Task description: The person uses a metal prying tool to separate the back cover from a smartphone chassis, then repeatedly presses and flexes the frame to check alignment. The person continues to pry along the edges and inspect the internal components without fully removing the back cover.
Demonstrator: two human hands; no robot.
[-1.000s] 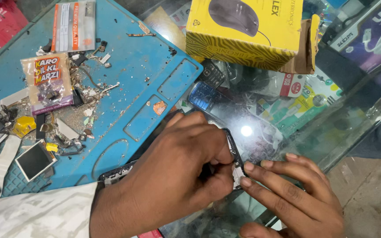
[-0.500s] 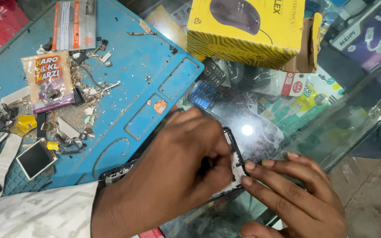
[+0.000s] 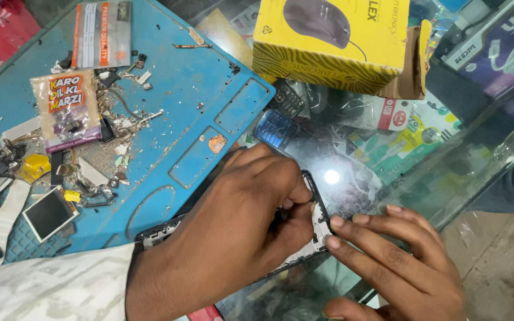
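Observation:
An opened black phone frame [image 3: 320, 205] lies on the glass counter [image 3: 447, 172], partly over the edge of a blue work mat [image 3: 174, 89]. My left hand [image 3: 239, 226], in a pale patterned sleeve, covers most of the phone. Its thumb and fingers pinch something small inside the frame, which I cannot make out. My right hand [image 3: 394, 261] comes in from the lower right. Its extended fingertips press on the phone's right end, holding it still.
The mat carries a small printed packet [image 3: 66, 110], a loose square screen module [image 3: 49, 213], a yellow part [image 3: 34, 166] and several scattered scraps and screws. A yellow mouse box [image 3: 328, 41] stands at the back. Packaged goods and a keypad phone [image 3: 275, 128] lie under the glass.
My left hand's fingers have closed in slightly over the phone's inside. My right fingertips stay on the phone's end, and the phone has barely moved.

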